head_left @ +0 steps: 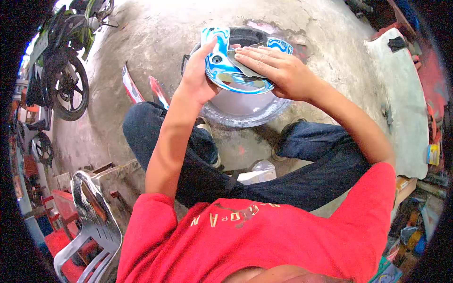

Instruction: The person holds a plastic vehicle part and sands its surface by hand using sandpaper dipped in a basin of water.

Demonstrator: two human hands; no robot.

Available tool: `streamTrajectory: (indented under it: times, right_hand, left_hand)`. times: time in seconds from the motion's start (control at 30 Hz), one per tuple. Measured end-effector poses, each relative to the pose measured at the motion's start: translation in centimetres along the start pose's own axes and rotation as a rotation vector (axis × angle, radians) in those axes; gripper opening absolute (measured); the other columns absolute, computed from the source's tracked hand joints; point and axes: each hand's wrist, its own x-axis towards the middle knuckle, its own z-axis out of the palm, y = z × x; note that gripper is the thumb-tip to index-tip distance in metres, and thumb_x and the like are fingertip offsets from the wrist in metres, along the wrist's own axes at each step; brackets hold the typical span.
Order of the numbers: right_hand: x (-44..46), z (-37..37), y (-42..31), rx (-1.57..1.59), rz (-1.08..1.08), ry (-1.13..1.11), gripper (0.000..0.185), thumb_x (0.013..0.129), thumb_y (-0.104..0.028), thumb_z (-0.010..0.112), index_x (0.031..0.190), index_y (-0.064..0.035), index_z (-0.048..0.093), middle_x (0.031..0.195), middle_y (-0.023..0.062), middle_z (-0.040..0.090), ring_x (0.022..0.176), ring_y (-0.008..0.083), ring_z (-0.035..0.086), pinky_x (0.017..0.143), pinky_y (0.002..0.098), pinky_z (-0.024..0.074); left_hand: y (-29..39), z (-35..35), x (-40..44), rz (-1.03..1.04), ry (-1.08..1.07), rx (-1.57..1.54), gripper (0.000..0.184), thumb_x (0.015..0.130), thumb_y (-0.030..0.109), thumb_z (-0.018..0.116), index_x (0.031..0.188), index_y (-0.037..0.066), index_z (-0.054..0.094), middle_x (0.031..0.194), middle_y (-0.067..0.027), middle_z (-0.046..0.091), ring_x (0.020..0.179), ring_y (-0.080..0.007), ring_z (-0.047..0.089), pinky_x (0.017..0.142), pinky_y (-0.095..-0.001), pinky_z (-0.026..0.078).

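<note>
A curved motorcycle fairing panel with glossy blue and white swirls is held out in front of me, above a round basin. My left hand grips its left edge, thumb on the top face. Pressed against the panel's face is a dark grey sheet of sandpaper, under the straight fingers of my right hand. The right thumb is mostly hidden below. Part of the panel's swirled surface shows beyond my right knuckles. Greyish water lies in the dark basin underneath.
Two red and white pieces lie on the concrete floor left of the basin. A motorcycle stands at the far left, and a grey plastic chair at the lower left. A long pale panel is on the right.
</note>
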Motion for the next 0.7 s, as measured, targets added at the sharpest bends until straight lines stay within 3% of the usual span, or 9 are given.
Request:
streamTrajectory:
  times: [0.1,0.2,0.23,0.33,0.37,0.47,0.5,0.63,0.7]
  right_hand:
    - [0.2,0.5,-0.2,-0.044,0.081,0.049,0.068,0.076,0.001,0.059,0.143,0.0004,0.047,0.142,0.0215,0.054,0.132,0.0361,0.053,0.111,0.0444,0.0415]
    - [0.7,1.5,-0.4,0.107,0.271,0.200,0.068,0.077,0.001,0.061,0.143,0.0015,0.046,0.142,0.0242,0.053,0.134,0.0380,0.049,0.113,0.0443,0.0390]
    - [0.9,1.2,-0.6,0.114,0.275,0.195,0.068,0.078,0.001,0.062,0.143,0.0034,0.045,0.142,0.0267,0.051,0.136,0.0400,0.046,0.115,0.0446,0.0364]
    - [2.0,1.8,-1.7,0.052,0.301,0.240,0.068,0.079,-0.001,0.062,0.144,0.0047,0.043,0.143,0.0273,0.049,0.137,0.0410,0.045,0.116,0.0449,0.0351]
    - [2.2,2.0,-1.7,0.043,0.269,0.262,0.070,0.079,-0.006,0.065,0.143,0.0055,0.043,0.143,0.0278,0.049,0.136,0.0428,0.045,0.116,0.0462,0.0350]
    - [3.0,0.8,-1.3,0.084,0.189,0.238,0.072,0.079,-0.015,0.068,0.144,0.0049,0.043,0.144,0.0282,0.048,0.135,0.0443,0.045,0.116,0.0479,0.0342]
    - [3.1,0.3,-1.4,0.067,0.183,0.219,0.074,0.081,-0.018,0.069,0.148,0.0018,0.041,0.149,0.0233,0.045,0.141,0.0390,0.040,0.117,0.0455,0.0320]
    - [2.3,-0.9,-0.3,0.009,0.121,0.126,0.068,0.091,-0.035,0.063,0.147,-0.0005,0.043,0.151,0.0220,0.045,0.142,0.0384,0.039,0.118,0.0458,0.0308]
    - [0.9,-0.3,2.5,0.007,0.263,0.141,0.068,0.092,-0.036,0.063,0.147,-0.0015,0.043,0.151,0.0217,0.045,0.143,0.0376,0.038,0.118,0.0455,0.0305]
  left_hand:
    - [-0.2,1.5,-0.6,0.015,-0.136,-0.143,0.055,0.102,0.054,0.045,0.131,0.009,0.055,0.124,-0.0125,0.065,0.113,-0.0291,0.064,0.098,-0.0500,0.052]
    - [-1.8,3.1,-1.2,0.012,-0.207,-0.139,0.057,0.100,0.058,0.045,0.132,0.012,0.055,0.128,-0.0097,0.062,0.120,-0.0267,0.060,0.103,-0.0489,0.047]
    - [-2.6,3.7,-1.2,0.084,-0.075,-0.064,0.058,0.101,0.059,0.044,0.133,0.012,0.055,0.129,-0.0070,0.061,0.121,-0.0236,0.058,0.103,-0.0433,0.045]
    - [-3.7,4.9,-0.8,0.265,-0.119,0.025,0.057,0.102,0.058,0.043,0.134,0.013,0.053,0.129,-0.0054,0.060,0.121,-0.0221,0.058,0.102,-0.0417,0.046]
    - [-4.0,4.9,-0.6,0.289,-0.116,0.014,0.057,0.102,0.058,0.043,0.135,0.013,0.052,0.130,-0.0055,0.060,0.123,-0.0205,0.056,0.104,-0.0414,0.046]
    - [-3.4,5.9,-0.7,0.442,-0.077,0.089,0.062,0.102,0.058,0.041,0.142,0.011,0.047,0.138,-0.0104,0.055,0.129,-0.0286,0.053,0.109,-0.0480,0.040]
    - [-2.9,6.2,-0.5,0.445,-0.037,0.005,0.060,0.104,0.056,0.035,0.141,0.010,0.048,0.137,-0.0130,0.056,0.128,-0.0312,0.053,0.108,-0.0539,0.040]
    - [-1.2,6.6,-0.7,0.355,0.030,-0.112,0.060,0.104,0.051,0.029,0.141,0.008,0.048,0.137,-0.0175,0.056,0.127,-0.0367,0.053,0.104,-0.0649,0.039]
    - [-1.0,6.0,-0.2,0.345,0.021,-0.102,0.057,0.103,0.051,0.030,0.140,0.011,0.048,0.135,-0.0178,0.056,0.124,-0.0358,0.055,0.103,-0.0644,0.040]
